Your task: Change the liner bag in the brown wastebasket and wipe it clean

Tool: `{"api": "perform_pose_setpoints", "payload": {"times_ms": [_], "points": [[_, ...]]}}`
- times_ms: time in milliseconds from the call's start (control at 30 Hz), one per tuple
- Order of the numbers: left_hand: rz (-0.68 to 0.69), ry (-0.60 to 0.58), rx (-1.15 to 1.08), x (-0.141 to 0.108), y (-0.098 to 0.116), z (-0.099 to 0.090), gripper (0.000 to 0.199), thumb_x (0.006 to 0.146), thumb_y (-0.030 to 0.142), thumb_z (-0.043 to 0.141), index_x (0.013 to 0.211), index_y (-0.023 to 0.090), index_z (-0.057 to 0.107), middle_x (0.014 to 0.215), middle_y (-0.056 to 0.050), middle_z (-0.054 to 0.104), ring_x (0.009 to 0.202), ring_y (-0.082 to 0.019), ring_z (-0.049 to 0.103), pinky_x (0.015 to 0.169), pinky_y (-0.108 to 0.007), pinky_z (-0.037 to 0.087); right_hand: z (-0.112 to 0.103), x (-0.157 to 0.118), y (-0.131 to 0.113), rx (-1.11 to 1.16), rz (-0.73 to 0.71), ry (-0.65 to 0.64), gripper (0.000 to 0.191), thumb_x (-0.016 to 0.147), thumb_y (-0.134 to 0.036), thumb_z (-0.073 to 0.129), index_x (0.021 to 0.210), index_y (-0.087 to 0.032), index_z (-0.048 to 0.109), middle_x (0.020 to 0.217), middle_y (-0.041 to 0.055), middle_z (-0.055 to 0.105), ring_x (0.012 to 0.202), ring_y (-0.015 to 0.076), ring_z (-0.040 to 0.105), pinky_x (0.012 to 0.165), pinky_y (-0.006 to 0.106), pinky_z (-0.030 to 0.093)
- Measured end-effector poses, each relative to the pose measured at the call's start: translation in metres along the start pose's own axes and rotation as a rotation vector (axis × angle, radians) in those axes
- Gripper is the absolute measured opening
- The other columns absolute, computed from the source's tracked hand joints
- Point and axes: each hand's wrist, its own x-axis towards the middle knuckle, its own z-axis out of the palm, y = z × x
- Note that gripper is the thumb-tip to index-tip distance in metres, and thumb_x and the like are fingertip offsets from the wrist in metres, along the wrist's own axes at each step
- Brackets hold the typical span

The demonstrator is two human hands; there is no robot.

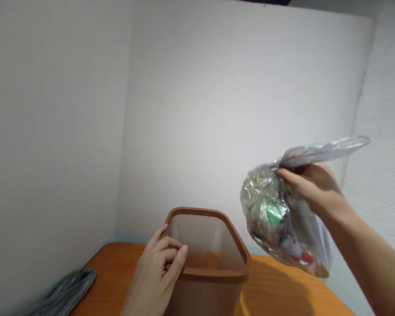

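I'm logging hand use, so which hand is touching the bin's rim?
The left hand, on the brown rim of the bin; the right hand holds up a filled plastic bag.

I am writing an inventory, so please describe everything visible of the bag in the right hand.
The bag is thin, shiny, see-through film, plastic by its look. It bulges, with green, red and whitish contents showing. The right hand pinches its gathered neck, and a loose end trails to the right. It hangs in the air, right of the bin, apart from it.
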Motion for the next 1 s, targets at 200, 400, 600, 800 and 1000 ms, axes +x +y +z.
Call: {"api": "perform_pose_setpoints", "payload": {"times_ms": [200, 400, 600, 800, 1000], "points": [[0.046, 0.024, 0.008, -0.002, 0.002, -0.005, 0.044, 0.098, 0.038, 0.042, 0.061, 0.025, 0.062, 0.085, -0.002, 0.068, 0.12, -0.026, 0.055, 0.118, -0.049, 0.032, 0.029, 0.052, -0.06, 0.466, 0.168, 0.018, 0.01, 0.077, -0.028, 0.067, 0.072, -0.018, 0.065, 0.071, -0.0017, 0.065, 0.064, 0.0137, 0.063, 0.061, 0.03, 0.045], [-0.09, 0.199, -0.073, -0.008, 0.001, -0.009, 0.028, 0.095, 0.045, 0.045, 0.088, 0.025, 0.062, 0.116, -0.008, 0.064, 0.123, -0.028, 0.053, 0.104, -0.049, 0.045, 0.084, 0.022, -0.089, 0.65, 0.164, -0.046, 0.01, 0.078, -0.022, 0.061, 0.08, -0.012, 0.063, 0.079, 0.0031, 0.067, 0.072, 0.0133, 0.061, 0.07, 0.028, 0.047], [-0.091, 0.412, -0.044, 0.003, -0.004, -0.034, 0.03, 0.095, 0.047, 0.044, 0.107, 0.024, 0.058, 0.122, -0.009, 0.061, 0.125, -0.027, 0.051, 0.109, -0.05, 0.038, 0.123, -0.048, -0.085, 0.573, 0.099, -0.267, 0.007, 0.076, -0.022, 0.06, 0.073, -0.017, 0.063, 0.068, 0.0011, 0.065, 0.066, 0.0164, 0.059, 0.063, 0.028, 0.045], [0.092, 0.105, -0.055, 0.072, 0.016, -0.043, 0.028, 0.094, 0.039, 0.047, 0.105, 0.021, 0.066, 0.115, -0.009, 0.066, 0.117, -0.025, 0.055, 0.106, -0.042, 0.038, 0.128, -0.087, -0.079, 0.524, 0.025, -0.447, 0.008, 0.076, -0.023, 0.059, 0.069, -0.02, 0.059, 0.064, 0.0006, 0.062, 0.063, 0.0165, 0.055, 0.063, 0.029, 0.043], [0.069, -0.294, -0.194, 0.122, 0.003, -0.011, 0.008, 0.068, 0.021, 0.072, 0.074, 0.016, 0.071, 0.07, 0.0, 0.07, 0.069, -0.016, 0.063, 0.066, -0.025, 0.047, 0.113, -0.098, -0.076, 0.517, 0.05, -0.583, 0.007, 0.075, -0.021, 0.058, 0.08, -0.021, 0.063, 0.077, 0.0026, 0.068, 0.074, 0.0188, 0.062, 0.072, 0.031, 0.048]]}}
